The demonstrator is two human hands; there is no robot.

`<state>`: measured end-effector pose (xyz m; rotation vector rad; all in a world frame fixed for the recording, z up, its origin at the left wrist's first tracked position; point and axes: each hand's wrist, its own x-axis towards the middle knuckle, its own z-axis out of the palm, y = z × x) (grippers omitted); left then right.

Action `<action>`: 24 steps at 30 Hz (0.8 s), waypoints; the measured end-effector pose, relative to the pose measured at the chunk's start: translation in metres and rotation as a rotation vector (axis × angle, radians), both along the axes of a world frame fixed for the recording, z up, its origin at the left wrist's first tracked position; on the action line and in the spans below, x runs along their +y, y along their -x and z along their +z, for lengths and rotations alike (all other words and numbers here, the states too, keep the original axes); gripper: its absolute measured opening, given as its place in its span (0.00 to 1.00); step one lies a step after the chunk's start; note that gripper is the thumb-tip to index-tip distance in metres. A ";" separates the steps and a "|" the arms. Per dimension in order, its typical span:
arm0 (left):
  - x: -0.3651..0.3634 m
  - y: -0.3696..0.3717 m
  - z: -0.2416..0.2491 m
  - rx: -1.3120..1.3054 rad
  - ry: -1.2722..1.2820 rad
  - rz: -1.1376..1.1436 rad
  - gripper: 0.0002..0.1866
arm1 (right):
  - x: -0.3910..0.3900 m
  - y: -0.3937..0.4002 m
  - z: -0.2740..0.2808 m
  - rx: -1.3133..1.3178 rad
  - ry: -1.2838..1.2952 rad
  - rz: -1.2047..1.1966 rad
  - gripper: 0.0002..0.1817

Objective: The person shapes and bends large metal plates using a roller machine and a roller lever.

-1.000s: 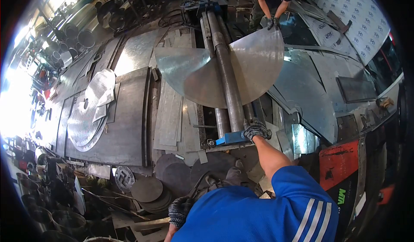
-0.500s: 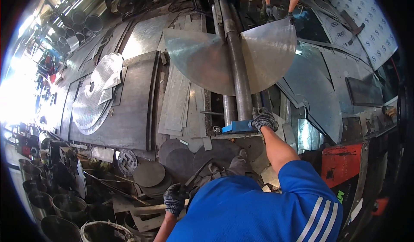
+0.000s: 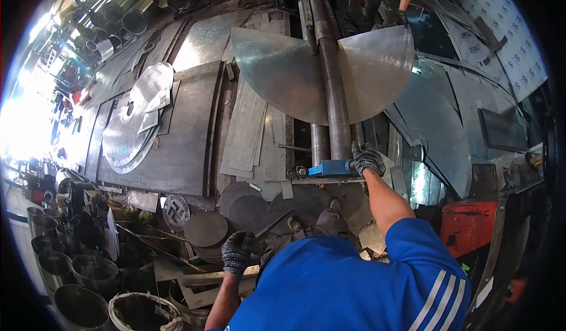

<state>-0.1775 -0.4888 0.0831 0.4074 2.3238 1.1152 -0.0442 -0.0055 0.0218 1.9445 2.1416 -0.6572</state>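
My right hand (image 3: pixel 368 159), in a grey knit glove, is closed around the right end of a blue bracket (image 3: pixel 331 168) at the near end of a plate roller. Long steel rollers (image 3: pixel 336 107) run away from it. A large fan-shaped metal sheet (image 3: pixel 283 74) lies across the machine, with one roller passing over it. My left hand (image 3: pixel 237 252), gloved alike, is low at my left side with curled fingers; what they hold, if anything, is hidden. A dark bar (image 3: pixel 276 223) slants beside it over the floor.
Another person's hand (image 3: pixel 402 17) is near the sheet's far right corner. Perforated plates (image 3: pixel 138 118) lie on thick steel plate (image 3: pixel 186 136) at left. Round discs (image 3: pixel 205 229) and metal cylinders (image 3: pixel 94 272) stand lower left. A red panel (image 3: pixel 469 228) stands at right.
The whole view has shifted slightly. My left hand has risen a little, while my right hand stays at the bracket's end. The other person's second hand is no longer visible.
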 end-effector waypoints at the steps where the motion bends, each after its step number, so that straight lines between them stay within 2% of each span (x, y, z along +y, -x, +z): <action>1: 0.001 -0.001 0.005 -0.023 -0.017 0.036 0.14 | -0.001 0.000 0.002 -0.002 0.003 -0.002 0.40; 8: -0.014 0.014 -0.008 -0.006 0.020 0.040 0.14 | 0.000 0.003 0.005 -0.034 0.013 -0.029 0.38; 11: -0.006 0.015 0.008 0.003 0.040 0.052 0.14 | 0.002 0.002 -0.008 -0.016 -0.009 -0.009 0.37; 15: 0.004 0.016 0.022 -0.114 0.072 0.101 0.12 | -0.001 0.001 -0.008 -0.006 -0.055 -0.003 0.37; 17: 0.004 0.016 0.020 -0.136 0.068 0.100 0.12 | 0.002 0.001 -0.005 -0.011 -0.019 0.005 0.38; 19: 0.002 0.017 0.008 -0.043 0.067 0.095 0.12 | 0.000 0.003 0.002 -0.021 0.025 -0.013 0.38; 24: 0.004 0.017 0.008 -0.100 -0.007 0.128 0.11 | -0.008 0.005 0.019 -0.023 -0.006 -0.011 0.38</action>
